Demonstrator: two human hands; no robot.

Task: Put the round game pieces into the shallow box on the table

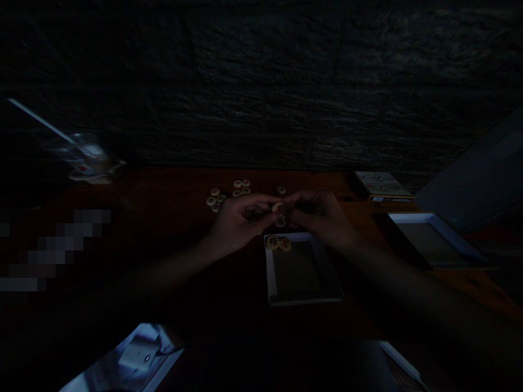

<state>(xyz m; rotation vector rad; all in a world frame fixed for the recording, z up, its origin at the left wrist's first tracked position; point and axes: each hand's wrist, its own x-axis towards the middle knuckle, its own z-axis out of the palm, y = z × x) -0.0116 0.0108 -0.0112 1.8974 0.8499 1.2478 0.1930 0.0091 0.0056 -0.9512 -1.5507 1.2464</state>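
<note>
In the head view my left hand (pixel 241 220) and my right hand (pixel 322 215) meet fingertip to fingertip over the table. Between the fingertips they pinch a pale, round xiangqi piece (pixel 278 207). Another piece (pixel 280 222) shows just below the fingers, partly hidden. Under the hands lies a shallow open box (pixel 271 277) with white walls. Two pieces sit side by side at its far left corner, one with a dark character (pixel 272 243) and one with a red mark (pixel 285 244). Beyond my right hand rests a single piece (pixel 281 190).
Several loose xiangqi pieces (pixel 215 192) lie in small groups left of the hands. A second open tray (pixel 453 239) and a closed printed box (pixel 383 185) stand to the right. A plastic cup with a straw (pixel 85 155) is far left. A stone wall (pixel 261 109) backs the table.
</note>
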